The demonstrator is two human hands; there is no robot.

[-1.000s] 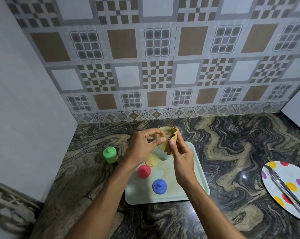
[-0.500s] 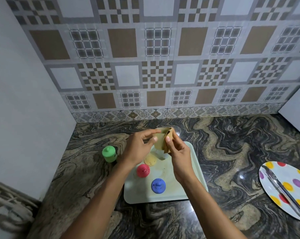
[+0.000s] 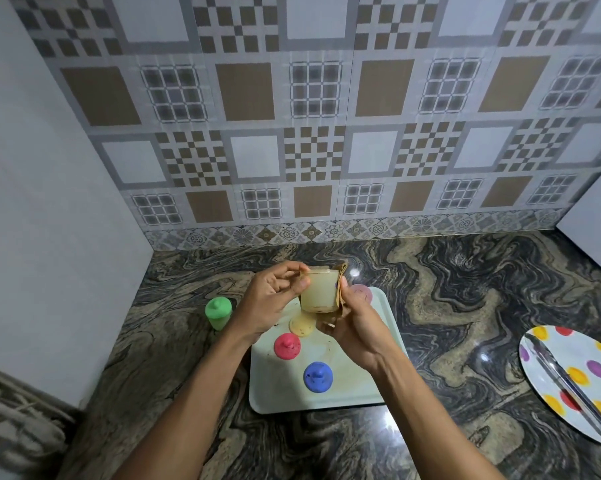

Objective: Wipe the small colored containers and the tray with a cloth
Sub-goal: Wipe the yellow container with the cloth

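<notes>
My left hand (image 3: 275, 299) pinches the rim of a small pale yellow container (image 3: 320, 294), held above the far end of a pale green tray (image 3: 347, 400). My right hand (image 3: 352, 323) grips a tan cloth (image 3: 341, 296) against the container's right side. On the tray lie a yellow lid (image 3: 302, 325), a red-lidded container (image 3: 287, 345), a blue-lidded container (image 3: 318, 376) and a pink-lidded one (image 3: 362, 293), partly hidden by my right hand. A green-lidded container (image 3: 218, 312) stands on the counter left of the tray.
The dark marbled counter (image 3: 465, 306) meets a tiled wall behind and a white wall on the left. A polka-dot plate (image 3: 569, 375) with metal tongs (image 3: 576, 386) lies at the right. A white appliance corner (image 3: 593, 216) stands at the far right.
The open container has turned in my hands, from its mouth facing the camera to its side showing. The cloth moved from inside the cup to its outer right side.
</notes>
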